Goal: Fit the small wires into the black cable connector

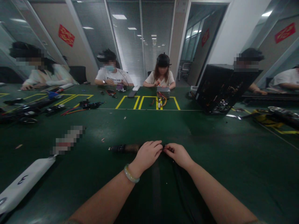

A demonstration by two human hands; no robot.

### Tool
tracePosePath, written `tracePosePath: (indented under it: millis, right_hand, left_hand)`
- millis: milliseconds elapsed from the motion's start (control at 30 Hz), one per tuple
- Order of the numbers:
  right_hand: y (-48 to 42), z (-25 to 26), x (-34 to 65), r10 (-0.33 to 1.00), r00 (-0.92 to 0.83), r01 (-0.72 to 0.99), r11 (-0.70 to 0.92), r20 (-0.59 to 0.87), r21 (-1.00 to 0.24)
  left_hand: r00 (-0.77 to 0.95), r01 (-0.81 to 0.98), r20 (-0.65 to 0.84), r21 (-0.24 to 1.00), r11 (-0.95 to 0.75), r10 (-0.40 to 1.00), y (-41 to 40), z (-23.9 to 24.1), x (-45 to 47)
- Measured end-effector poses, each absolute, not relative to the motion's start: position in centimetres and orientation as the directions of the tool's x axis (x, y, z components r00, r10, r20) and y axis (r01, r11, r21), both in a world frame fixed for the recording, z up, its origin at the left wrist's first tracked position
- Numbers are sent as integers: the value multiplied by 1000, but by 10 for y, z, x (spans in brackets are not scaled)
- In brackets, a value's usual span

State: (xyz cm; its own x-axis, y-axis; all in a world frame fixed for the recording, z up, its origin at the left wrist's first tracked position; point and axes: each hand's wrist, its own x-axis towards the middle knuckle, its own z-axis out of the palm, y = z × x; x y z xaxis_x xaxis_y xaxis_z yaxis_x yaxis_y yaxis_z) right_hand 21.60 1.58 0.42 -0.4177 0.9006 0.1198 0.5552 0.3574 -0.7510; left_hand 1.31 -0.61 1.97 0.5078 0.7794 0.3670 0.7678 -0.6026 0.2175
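A dark tube-shaped tool (pixel 129 148) lies crosswise on the green table. It has a metal tip at its left end, a ribbed black collar and a brownish middle. My left hand (pixel 149 153), with a pale bangle at the wrist, is wrapped over the right part of this tool. Thumb and fingers of my right hand (pixel 178 154) pinch the tool's right end, close beside the left fingertips. What lies between those fingertips is hidden. From below my right hand a black strap or cable (pixel 181 186) runs towards me.
At left lies a white bar-shaped thing (pixel 28 183) marked "3". Cables (pixel 87 105) lie behind it. Across the table, several people sit; one handles a grey box with coloured wires (pixel 163 93). A black computer case (pixel 224 90) stands at back right, near a coiled cable (pixel 283 113).
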Motion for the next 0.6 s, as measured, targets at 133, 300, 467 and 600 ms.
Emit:
tracePosePath:
  millis: [133,300,467,600]
  right_hand:
    - [16,4,216,904,-413,558,348,111,-753]
    - [16,4,215,903,-414,555,351,115,-754]
    - [16,3,215,901,-415,560,362,125,-746]
    - [16,2,215,900,-418,554,363,126,-749]
  left_hand:
    - [505,774,366,209,-598,782,-6,19,13]
    - [501,775,375,208,-597,780,-6,19,14]
    - [513,767,380,199,-609,770,-7,20,13]
    - [498,772,390,208,-601,775,-6,19,13]
